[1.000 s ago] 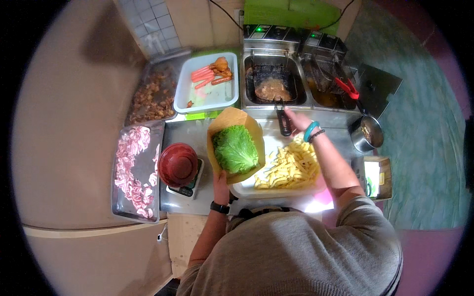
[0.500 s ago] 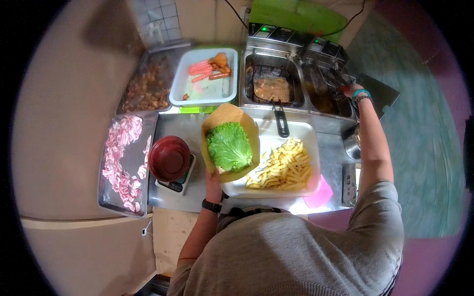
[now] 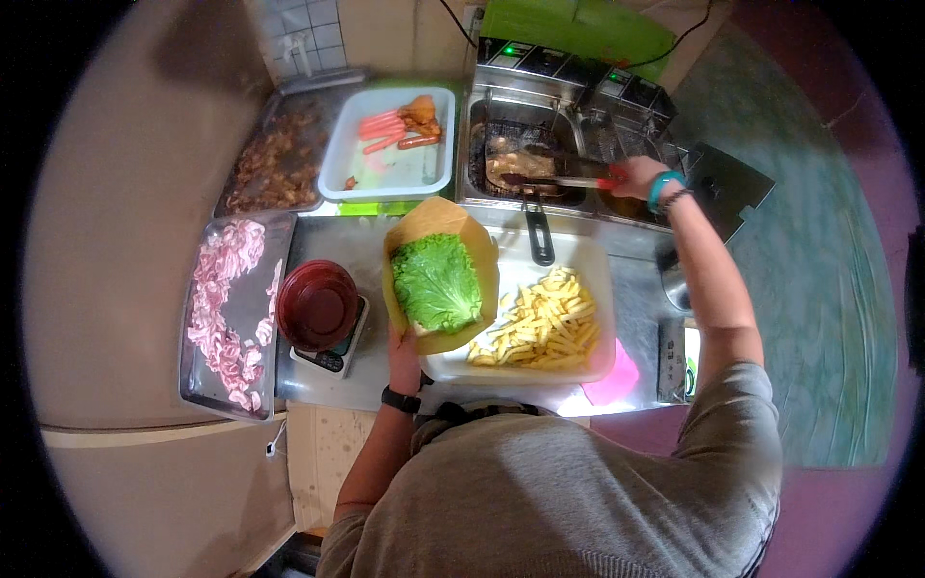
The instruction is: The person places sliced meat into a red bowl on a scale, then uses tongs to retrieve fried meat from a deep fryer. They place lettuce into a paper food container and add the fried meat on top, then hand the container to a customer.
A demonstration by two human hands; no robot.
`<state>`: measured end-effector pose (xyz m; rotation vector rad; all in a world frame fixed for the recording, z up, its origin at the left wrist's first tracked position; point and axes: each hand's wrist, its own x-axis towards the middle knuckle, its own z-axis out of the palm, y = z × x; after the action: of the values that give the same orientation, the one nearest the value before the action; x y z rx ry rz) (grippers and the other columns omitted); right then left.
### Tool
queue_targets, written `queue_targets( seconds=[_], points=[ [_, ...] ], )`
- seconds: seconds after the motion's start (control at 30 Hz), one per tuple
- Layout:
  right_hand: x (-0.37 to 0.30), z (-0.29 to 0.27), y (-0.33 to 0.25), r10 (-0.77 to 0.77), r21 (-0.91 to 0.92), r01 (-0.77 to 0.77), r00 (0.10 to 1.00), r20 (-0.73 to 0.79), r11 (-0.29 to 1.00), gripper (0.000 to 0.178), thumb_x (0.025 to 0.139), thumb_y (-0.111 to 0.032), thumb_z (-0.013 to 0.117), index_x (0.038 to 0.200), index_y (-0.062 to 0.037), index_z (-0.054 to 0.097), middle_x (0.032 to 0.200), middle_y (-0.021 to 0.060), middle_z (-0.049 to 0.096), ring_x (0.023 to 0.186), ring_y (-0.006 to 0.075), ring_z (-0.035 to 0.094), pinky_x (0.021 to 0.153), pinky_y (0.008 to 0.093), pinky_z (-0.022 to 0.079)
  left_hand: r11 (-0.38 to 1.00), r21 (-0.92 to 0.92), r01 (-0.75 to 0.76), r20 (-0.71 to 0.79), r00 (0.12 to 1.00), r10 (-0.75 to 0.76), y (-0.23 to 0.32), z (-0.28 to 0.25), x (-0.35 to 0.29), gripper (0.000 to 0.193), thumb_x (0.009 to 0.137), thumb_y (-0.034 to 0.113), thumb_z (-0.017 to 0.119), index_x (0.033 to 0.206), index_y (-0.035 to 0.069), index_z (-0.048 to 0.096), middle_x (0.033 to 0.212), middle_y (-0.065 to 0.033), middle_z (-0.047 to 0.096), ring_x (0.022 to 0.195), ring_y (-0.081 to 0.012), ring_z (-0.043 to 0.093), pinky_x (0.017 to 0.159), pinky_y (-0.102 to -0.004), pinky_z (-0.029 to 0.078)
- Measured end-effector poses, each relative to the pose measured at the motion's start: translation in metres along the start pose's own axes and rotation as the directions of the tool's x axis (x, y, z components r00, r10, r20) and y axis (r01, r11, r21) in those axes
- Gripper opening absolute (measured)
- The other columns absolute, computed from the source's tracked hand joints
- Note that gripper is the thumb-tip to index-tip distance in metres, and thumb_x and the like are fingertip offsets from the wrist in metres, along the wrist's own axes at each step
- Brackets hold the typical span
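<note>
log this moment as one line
left hand: holding brown paper bag, lettuce inside | right hand: holding red-handled tongs over fryer basket | fries: in white tub

Partly hidden
Mid-frame, a paper bag [image 3: 438, 218] partly hides the left hand [image 3: 404, 356]; at right, a forearm [image 3: 715, 275] overlaps a metal pot [image 3: 677, 286].

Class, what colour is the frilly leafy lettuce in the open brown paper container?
The frilly lettuce is bright green, best seen in the head view.
</note>
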<state>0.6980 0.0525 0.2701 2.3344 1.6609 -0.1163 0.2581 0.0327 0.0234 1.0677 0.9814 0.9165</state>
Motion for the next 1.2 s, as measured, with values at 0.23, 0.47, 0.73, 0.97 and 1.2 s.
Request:
queue_targets(
  seconds=[0.23,0.47,0.73,0.97,1.2],
  points=[
    [0.070,0.067,-0.027,0.018,0.053,-0.020,0.999,0.035,0.998,0.043,0.071,-0.039,0.062,0.094,-0.0028,0.062,0.096,0.0149,0.061,0.090,0.0302,0.058,0.078,0.0387,0.047,0.999,0.009,-0.044,-0.023,0.999,0.045,0.003,0.001,-0.006,0.032,0.088,0.007,0.039,0.119,0.000,0.040,0.112,-0.0076,0.046,0.102,-0.0158,0.043,0.089,-0.0277,0.034],
    [0.069,0.047,-0.002,0.078,0.257,-0.054,0.994,-0.083,0.965,0.032,0.070,-0.023,0.063,0.099,-0.0106,0.063,0.081,0.0122,0.064,0.073,0.0224,0.062,0.068,0.0318,0.049,0.996,-0.086,-0.026,-0.060,0.998,0.020,-0.007,0.003,-0.006,0.035,0.087,0.008,0.040,0.121,0.000,0.038,0.113,-0.0089,0.046,0.102,-0.0168,0.043,0.090,-0.0284,0.033],
    [0.044,-0.034,-0.003,-0.021,-0.077,0.041,0.967,0.252,0.996,0.039,0.064,-0.033,0.066,0.094,-0.0086,0.063,0.076,0.0092,0.064,0.070,0.0207,0.062,0.061,0.0313,0.049,0.994,-0.101,0.032,-0.076,0.996,-0.040,-0.006,0.003,-0.004,0.036,0.087,0.008,0.039,0.122,0.000,0.036,0.112,-0.0093,0.047,0.100,-0.0166,0.044,0.088,-0.0289,0.034],
    [0.046,-0.009,-0.034,-0.039,-0.381,0.057,0.998,0.055,0.923,0.027,0.065,-0.023,0.063,0.086,-0.0071,0.065,0.091,0.0135,0.063,0.086,0.0291,0.060,0.072,0.0368,0.048,0.991,-0.111,0.068,-0.085,0.993,-0.078,0.006,0.006,-0.006,0.035,0.087,0.007,0.038,0.121,0.000,0.037,0.110,-0.0090,0.047,0.099,-0.0161,0.044,0.087,-0.0289,0.035],
    [0.064,-0.010,-0.016,0.038,-0.135,-0.051,0.994,-0.098,0.990,0.031,0.068,-0.030,0.062,0.089,-0.0072,0.064,0.093,0.0163,0.061,0.088,0.0297,0.058,0.076,0.0373,0.046,0.997,-0.072,0.004,-0.076,0.997,-0.010,-0.012,-0.002,-0.005,0.033,0.087,0.009,0.040,0.118,0.001,0.039,0.107,-0.0087,0.048,0.096,-0.0159,0.045,0.085,-0.0287,0.036]
  ],
)
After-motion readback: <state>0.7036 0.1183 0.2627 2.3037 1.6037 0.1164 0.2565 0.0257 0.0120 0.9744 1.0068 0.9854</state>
